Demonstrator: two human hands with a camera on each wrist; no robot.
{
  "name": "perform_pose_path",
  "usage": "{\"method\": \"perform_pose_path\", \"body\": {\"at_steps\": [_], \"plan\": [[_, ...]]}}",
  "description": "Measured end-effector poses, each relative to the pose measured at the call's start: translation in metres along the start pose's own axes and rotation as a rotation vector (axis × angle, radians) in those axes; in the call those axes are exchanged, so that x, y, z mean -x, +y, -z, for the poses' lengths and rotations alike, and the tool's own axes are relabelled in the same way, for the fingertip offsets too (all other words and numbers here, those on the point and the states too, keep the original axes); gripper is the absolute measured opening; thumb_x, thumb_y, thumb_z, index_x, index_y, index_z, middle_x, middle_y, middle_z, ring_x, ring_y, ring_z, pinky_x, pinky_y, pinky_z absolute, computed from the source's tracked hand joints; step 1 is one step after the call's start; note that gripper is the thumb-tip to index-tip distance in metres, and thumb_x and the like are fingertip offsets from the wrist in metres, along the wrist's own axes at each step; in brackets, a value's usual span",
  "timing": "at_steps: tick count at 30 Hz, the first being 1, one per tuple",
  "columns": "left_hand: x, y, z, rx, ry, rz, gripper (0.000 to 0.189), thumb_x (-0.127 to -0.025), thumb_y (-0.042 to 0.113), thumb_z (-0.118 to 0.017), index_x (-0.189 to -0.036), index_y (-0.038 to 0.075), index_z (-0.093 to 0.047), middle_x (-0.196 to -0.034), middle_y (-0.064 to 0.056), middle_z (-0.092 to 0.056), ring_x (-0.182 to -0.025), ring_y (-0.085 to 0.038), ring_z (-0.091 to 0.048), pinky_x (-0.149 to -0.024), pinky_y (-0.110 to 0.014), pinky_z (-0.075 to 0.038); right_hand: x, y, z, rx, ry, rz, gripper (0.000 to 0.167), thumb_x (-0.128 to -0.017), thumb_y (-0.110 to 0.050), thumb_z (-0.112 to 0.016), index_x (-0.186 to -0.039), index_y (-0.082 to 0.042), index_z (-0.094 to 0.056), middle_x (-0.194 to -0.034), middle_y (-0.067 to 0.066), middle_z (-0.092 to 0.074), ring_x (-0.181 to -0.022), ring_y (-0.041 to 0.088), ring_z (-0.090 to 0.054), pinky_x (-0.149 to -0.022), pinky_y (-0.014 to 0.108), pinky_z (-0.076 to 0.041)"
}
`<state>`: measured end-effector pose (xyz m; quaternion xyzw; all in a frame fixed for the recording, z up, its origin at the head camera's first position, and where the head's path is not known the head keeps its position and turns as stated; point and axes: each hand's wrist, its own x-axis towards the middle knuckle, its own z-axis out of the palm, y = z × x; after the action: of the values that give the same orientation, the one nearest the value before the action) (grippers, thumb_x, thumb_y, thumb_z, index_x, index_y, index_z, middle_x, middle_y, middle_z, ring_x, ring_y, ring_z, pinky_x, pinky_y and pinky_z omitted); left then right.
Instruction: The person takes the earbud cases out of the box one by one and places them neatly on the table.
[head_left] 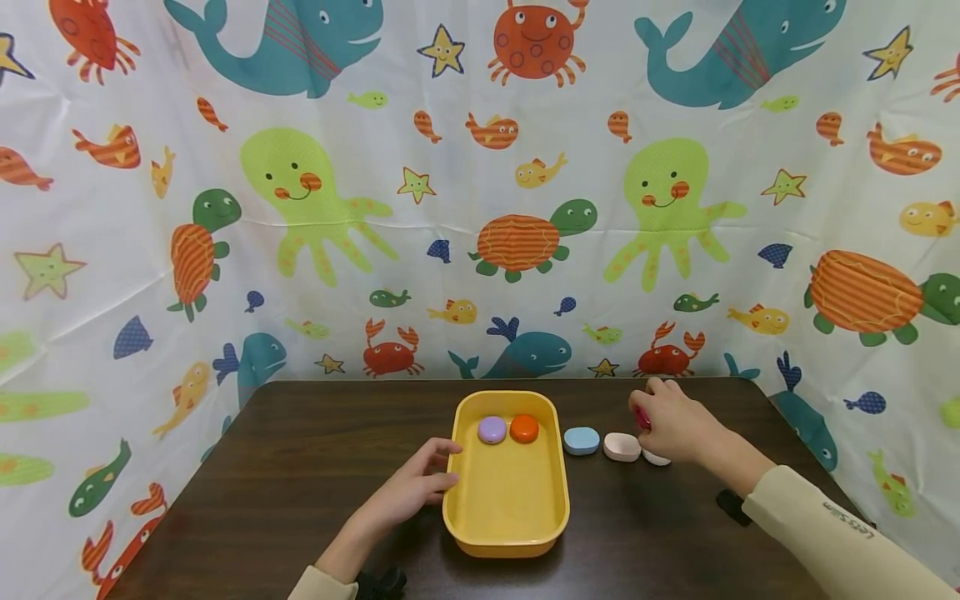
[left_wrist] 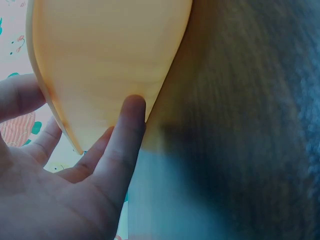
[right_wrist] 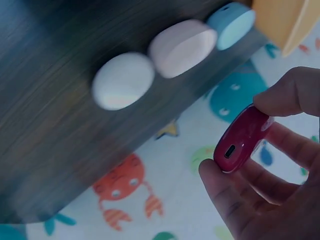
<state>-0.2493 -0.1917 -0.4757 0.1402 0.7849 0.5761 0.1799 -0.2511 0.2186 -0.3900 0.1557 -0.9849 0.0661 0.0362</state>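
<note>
My left hand [head_left: 415,485] holds the left wall of a yellow tray [head_left: 506,548]. Some of its digits reach over the rim, and others [left_wrist: 134,112] lie against the outer wall in the left wrist view. Inside the tray, near its far end, sit a purple round case [head_left: 492,429] and an orange-red one [head_left: 524,428]. To the right, my right hand [head_left: 672,419] pinches a glossy dark-red earbud case [right_wrist: 243,137] between thumb and fingers, its charging port showing. It hangs above a white case [right_wrist: 124,81], which the hand partly covers in the head view.
A light-blue case [head_left: 581,441] and a pale-pink case [head_left: 622,447] stand in a row with the white one, right of the tray. All rest on a dark wooden table [head_left: 330,433]. A sea-animal curtain [head_left: 450,292] hangs behind its far edge.
</note>
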Motion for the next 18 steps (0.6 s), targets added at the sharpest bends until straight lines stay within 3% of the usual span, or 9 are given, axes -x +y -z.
{"method": "perform_pose_path", "body": {"at_steps": [10,18], "plan": [[-0.003,-0.002,-0.001,0.008,0.007,0.005,0.044,-0.101,0.017,-0.061,-0.140,0.007,-0.043,-0.132,-0.020,-0.047,-0.108,-0.029,-0.059,-0.092,-0.048,-0.056,0.002,0.043,-0.011,0.026,-0.066,-0.077,0.033,-0.075,-0.012,-0.079,-0.105,-0.010,-0.064,-0.100,0.012,-0.054,-0.094,0.034,-0.051,-0.068,0.049,-0.056],[-0.003,-0.002,0.000,0.011,-0.001,-0.001,0.043,-0.101,0.018,-0.061,-0.139,0.006,-0.044,-0.129,-0.019,-0.048,-0.106,-0.028,-0.059,-0.092,-0.047,-0.057,0.003,0.061,-0.024,-0.027,-0.129,-0.149,0.035,-0.077,-0.012,-0.080,-0.108,-0.006,-0.065,-0.098,0.012,-0.054,-0.092,0.033,-0.053,-0.070,0.050,-0.056]]}}
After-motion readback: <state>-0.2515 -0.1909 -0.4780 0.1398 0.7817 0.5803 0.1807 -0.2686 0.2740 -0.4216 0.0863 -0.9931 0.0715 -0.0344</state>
